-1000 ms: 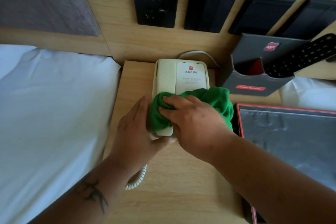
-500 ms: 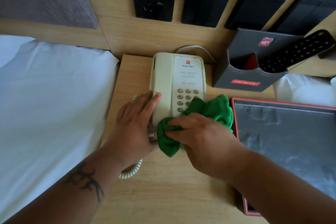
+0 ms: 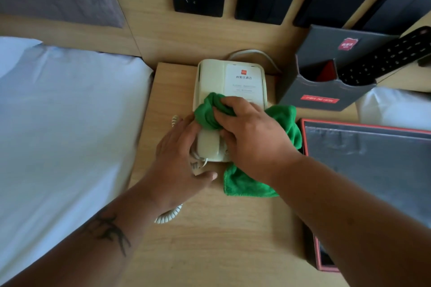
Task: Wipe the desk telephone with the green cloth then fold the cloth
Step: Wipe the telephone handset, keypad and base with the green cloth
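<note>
The phone (image 3: 229,91) is sitting at the nightstand's (image 3: 210,240) back edge, against the wall. The cloth (image 3: 285,123) is being pressed onto the phone's middle, bunched in the closed right hand (image 3: 251,137); one end is trailing onto the wood. The phone's left side is being steadied by the left hand (image 3: 179,158), fingers spread flat.

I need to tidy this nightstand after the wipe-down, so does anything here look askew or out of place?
Only small things. The remote control sticks out slanted from the grey holder, not tucked in. The phone's coiled cord trails loose toward the table's front. The telephone itself sits square; nothing is spilled or visibly damaged.
</note>
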A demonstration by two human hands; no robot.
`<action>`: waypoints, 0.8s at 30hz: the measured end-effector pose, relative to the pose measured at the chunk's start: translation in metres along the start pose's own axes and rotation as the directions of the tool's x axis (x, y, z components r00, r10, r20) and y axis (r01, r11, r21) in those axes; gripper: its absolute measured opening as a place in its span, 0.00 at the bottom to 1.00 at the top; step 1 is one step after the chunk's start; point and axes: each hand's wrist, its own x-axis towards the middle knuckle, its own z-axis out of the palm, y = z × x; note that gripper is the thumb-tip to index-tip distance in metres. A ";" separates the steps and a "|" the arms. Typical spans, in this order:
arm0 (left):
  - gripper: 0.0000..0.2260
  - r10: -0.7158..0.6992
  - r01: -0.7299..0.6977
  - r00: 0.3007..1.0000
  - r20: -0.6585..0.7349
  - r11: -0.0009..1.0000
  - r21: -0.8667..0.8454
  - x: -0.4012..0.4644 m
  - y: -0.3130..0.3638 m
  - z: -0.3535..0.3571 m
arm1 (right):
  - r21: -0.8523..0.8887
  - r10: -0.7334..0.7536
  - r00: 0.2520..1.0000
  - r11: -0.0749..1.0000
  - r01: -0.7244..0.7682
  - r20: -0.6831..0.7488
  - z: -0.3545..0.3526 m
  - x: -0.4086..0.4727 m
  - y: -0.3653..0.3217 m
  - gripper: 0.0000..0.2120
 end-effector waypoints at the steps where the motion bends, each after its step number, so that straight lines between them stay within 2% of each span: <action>1: 0.48 -0.002 0.002 1.000 0.000 1.000 -0.018 0.000 -0.001 0.000 | 0.000 -0.008 1.000 1.000 0.008 0.006 0.000 -0.003 0.001 0.19; 4: 0.52 0.006 -0.006 1.000 0.015 1.000 0.006 -0.003 -0.001 0.000 | -0.036 -0.065 0.994 0.997 0.068 0.087 -0.003 -0.015 0.001 0.20; 7: 0.50 0.034 -0.040 0.998 0.043 0.990 0.134 -0.005 0.004 -0.004 | -0.046 -0.126 0.969 0.989 0.138 0.211 -0.012 -0.031 -0.007 0.21; 10: 0.47 0.023 -0.038 0.996 0.090 0.986 0.163 -0.008 0.009 -0.010 | -0.090 -0.038 0.932 0.993 0.075 0.360 -0.025 -0.044 -0.013 0.19; 12: 0.44 0.035 -0.041 0.998 0.055 0.993 0.112 -0.010 0.015 -0.011 | -0.030 0.073 0.952 0.997 -0.068 0.298 -0.036 -0.049 -0.011 0.21; 14: 0.40 0.045 -0.041 0.995 -0.087 0.998 0.046 -0.005 0.023 -0.006 | 0.070 0.221 0.965 0.970 -0.232 0.141 -0.050 -0.046 -0.004 0.21; 16: 0.40 -0.044 0.044 0.977 -0.209 0.999 -0.006 0.008 0.035 0.000 | 0.171 0.325 0.945 0.934 -0.314 -0.040 -0.053 -0.038 0.008 0.20; 17: 0.41 -0.089 0.089 0.965 -0.248 0.996 -0.011 0.016 0.043 0.003 | 0.192 0.343 0.935 0.927 -0.322 -0.085 -0.052 -0.035 0.013 0.21; 21: 0.45 -0.174 0.184 0.946 -0.273 0.983 0.010 0.046 0.061 0.012 | 0.124 0.349 0.937 0.931 -0.344 -0.026 -0.039 -0.030 0.018 0.30; 24: 0.42 -0.217 0.216 0.927 -0.306 0.976 -0.039 0.057 0.061 0.016 | -0.020 0.407 0.912 0.913 -0.407 0.048 -0.032 -0.030 0.020 0.30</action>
